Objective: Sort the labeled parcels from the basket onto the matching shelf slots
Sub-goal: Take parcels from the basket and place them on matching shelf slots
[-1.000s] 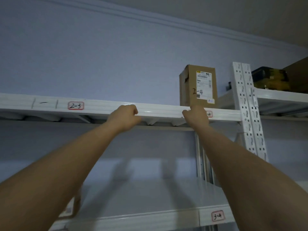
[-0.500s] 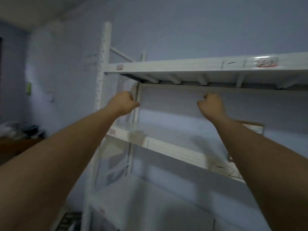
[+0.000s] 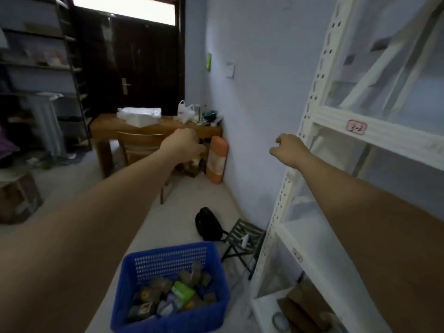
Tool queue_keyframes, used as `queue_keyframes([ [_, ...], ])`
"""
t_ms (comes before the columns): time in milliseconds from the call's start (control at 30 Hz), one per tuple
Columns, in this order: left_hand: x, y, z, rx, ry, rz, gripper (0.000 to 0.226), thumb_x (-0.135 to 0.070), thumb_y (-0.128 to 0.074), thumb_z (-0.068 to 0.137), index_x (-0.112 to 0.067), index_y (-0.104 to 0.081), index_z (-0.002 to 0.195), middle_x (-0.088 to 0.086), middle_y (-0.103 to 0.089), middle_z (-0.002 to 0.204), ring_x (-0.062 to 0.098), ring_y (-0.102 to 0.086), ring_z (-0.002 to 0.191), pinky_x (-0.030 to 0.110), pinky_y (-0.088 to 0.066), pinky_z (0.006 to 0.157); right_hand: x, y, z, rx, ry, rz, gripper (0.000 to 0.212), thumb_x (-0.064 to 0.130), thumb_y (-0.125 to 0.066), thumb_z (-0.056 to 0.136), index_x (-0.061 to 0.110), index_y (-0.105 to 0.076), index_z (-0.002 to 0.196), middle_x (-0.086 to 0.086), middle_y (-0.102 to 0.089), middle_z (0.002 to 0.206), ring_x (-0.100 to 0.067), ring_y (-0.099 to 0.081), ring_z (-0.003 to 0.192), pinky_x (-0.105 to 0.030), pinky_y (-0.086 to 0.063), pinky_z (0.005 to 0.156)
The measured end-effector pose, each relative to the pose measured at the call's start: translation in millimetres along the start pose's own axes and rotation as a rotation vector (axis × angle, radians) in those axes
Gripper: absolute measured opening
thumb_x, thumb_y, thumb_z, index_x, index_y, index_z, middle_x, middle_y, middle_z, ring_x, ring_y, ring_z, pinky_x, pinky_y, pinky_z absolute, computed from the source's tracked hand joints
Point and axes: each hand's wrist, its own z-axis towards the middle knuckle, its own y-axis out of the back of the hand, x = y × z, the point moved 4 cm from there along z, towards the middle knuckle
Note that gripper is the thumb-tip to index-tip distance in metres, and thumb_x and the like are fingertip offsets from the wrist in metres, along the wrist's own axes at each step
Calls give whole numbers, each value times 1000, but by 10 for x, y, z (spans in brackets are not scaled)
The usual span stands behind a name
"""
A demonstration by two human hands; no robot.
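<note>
Fingers loosely curled on both hands, L hand (image 3: 183,145) & R hand (image 3: 289,147) holding nothing, above blue basket (image 3: 168,260) w/ parcels (image 3: 173,294), beside shelf (image 3: 319,121).

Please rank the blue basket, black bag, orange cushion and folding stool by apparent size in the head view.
1. blue basket, though nearest the camera.
2. orange cushion.
3. folding stool and black bag look alike, so no ranking.
</note>
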Motion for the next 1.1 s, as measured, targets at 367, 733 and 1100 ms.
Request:
queue_keyframes([
  [367,1742,-1273,1153,162,342,47,22,-32,-58,90,-11,-60,95,9,-60,96,24,-57,85,34,-45,70,366,-2745,1510,414,81,157,30,16,-48,92,18,-37,64,-2,-41,72,-19,-45,73,-23,-27,51],
  [733,3866,-3163,2206,423,447,73,42,-38,-54,90,-10,-54,122,10,-58,119,28,-56,104,36,-47,88,613,-5603,2425,660,-41,125,22,22,-51,92,2,-58,93,-13,-59,93,-30,-56,88,-32,-46,72],
  [1100,5608,-5202,2161,683,622,46,26,-32,-51,93,-8,-53,102,6,-52,84,22,-49,73,34,-40,64,127,-8289,2313,933,-163,116,32,20,-49,94,-1,-51,117,-17,-56,114,-29,-55,95,-32,-41,72],
])
